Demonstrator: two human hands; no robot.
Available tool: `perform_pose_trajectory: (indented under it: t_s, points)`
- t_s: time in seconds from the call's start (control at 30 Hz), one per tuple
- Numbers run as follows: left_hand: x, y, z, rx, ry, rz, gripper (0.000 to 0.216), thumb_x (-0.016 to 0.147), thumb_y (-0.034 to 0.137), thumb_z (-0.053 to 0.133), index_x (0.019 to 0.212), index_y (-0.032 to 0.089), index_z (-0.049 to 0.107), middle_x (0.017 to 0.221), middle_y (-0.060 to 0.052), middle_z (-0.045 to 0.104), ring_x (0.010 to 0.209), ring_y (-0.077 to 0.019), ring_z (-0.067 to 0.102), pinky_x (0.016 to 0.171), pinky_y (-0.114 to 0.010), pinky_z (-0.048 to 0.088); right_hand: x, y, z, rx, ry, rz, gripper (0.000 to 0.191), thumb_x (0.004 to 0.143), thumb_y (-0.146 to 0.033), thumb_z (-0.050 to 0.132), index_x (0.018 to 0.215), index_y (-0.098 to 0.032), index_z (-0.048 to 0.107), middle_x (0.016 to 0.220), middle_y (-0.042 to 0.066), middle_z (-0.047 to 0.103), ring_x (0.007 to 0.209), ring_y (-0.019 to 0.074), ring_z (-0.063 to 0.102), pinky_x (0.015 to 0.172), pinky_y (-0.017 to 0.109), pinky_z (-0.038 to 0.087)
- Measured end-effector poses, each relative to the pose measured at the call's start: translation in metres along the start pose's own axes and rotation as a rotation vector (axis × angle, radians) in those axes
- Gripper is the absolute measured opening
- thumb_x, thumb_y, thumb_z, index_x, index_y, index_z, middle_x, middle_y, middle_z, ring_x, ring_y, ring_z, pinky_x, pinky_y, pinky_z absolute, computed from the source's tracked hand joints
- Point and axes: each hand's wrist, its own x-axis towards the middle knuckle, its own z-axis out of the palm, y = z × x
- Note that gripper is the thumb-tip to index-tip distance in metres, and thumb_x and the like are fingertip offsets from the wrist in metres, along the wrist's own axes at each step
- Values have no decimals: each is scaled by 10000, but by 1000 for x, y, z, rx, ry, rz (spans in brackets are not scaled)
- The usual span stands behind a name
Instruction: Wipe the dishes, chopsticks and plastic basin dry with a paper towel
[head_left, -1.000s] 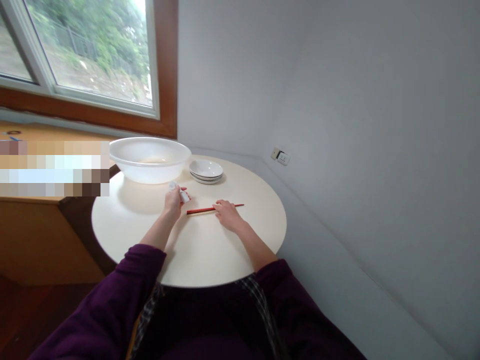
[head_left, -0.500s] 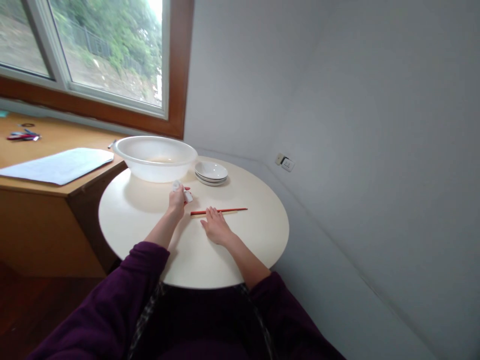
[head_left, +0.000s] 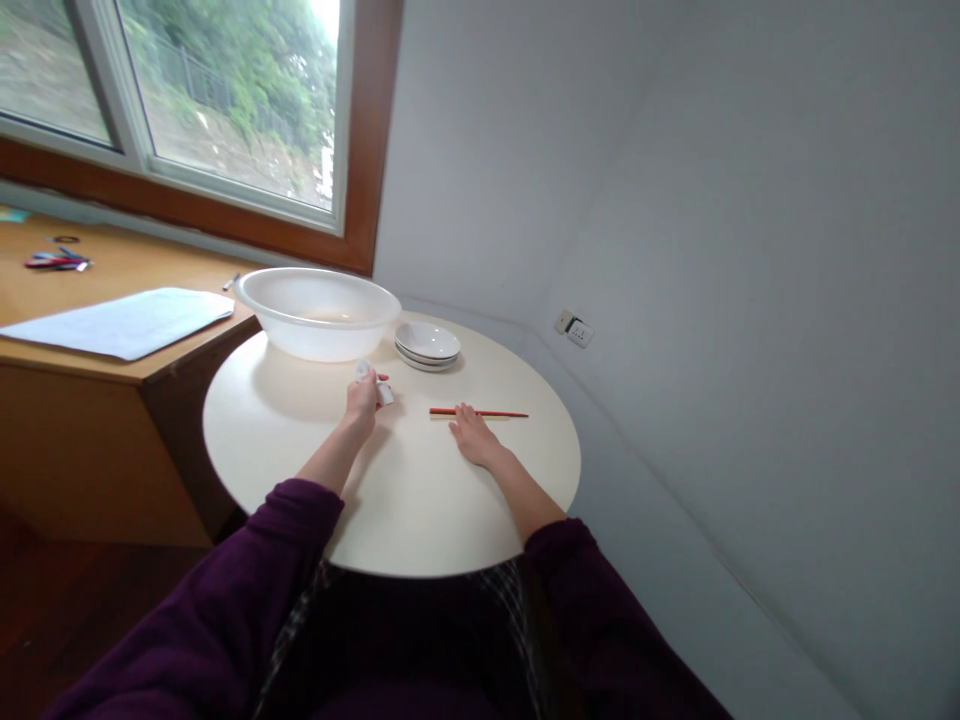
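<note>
My left hand (head_left: 362, 402) is closed around a crumpled white tissue (head_left: 384, 392), held above the round table near the basin. Over to the right, my right hand (head_left: 472, 437) rests with its fingers stretched out flat across the chopsticks (head_left: 504, 414) on the tabletop. One pair side shows red-orange, with a pale stick along its near edge; the fingers hide their middle part. A stack of several small white dishes (head_left: 427, 343) sits beyond both hands, beside a large translucent white basin (head_left: 319, 340).
The round white table (head_left: 420, 530) stands by a grey wall with a power socket (head_left: 580, 332). At left, a wooden desk (head_left: 180, 258) bears a pale sheet (head_left: 127, 322) and a small pile of pens or tools (head_left: 60, 261). A window is above it.
My right hand has slid to the right, and the chopsticks have moved along the table with it. My left hand stays in nearly the same place with the tissue. The view has shifted slightly.
</note>
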Motion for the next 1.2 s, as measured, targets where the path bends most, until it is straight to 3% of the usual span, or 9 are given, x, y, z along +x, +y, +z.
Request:
perform_pose_trajectory:
  t_s: [0.17, 0.33, 0.57, 0.83, 1.2]
  points:
    - [-2, -5, 2, 43, -38, 8, 279, 783, 395, 488, 643, 159, 541, 501, 18, 498, 429, -105, 455, 477, -230, 381, 18, 62, -11, -4, 35, 128, 632, 935, -406, 189, 1402, 18, 228, 1482, 195, 182, 1383, 249, 131, 1122, 397, 123]
    - [-4, -11, 5, 84, -100, 32, 304, 747, 442, 520, 656, 155, 563, 517, 12, 516, 449, -108, 467, 473, -226, 367, 29, 92, -9, 31, 75, 124, 619, 929, -408, 223, 1403, -13, 258, 1485, 161, 197, 1380, 233, 150, 1133, 372, 113]
    - [-8, -13, 4, 146, -130, 59, 353, 693, 508, 557, 658, 157, 570, 518, 9, 529, 466, -116, 481, 460, -226, 353, 41, 113, -11, 111, 164, 2, 547, 870, -348, 401, 1359, -103, 394, 1448, 107, 318, 1353, 201, 255, 1132, 363, 162]
    - [-8, -17, 4, 258, -172, 76, 398, 653, 553, 566, 666, 155, 571, 496, 19, 529, 456, -120, 492, 473, -239, 371, 65, 132, -7, 241, 321, -84, 412, 807, -128, 402, 1163, -166, 604, 1236, 68, 586, 1198, 167, 497, 1074, 380, 328]
    - [21, -22, -2, 398, -130, 80, 364, 620, 537, 559, 677, 177, 546, 498, 35, 484, 419, -119, 432, 422, -251, 319, 82, 139, -11, 318, 353, -146, 463, 739, -44, 392, 1109, -171, 638, 1192, 67, 615, 1189, 184, 507, 1065, 418, 340]
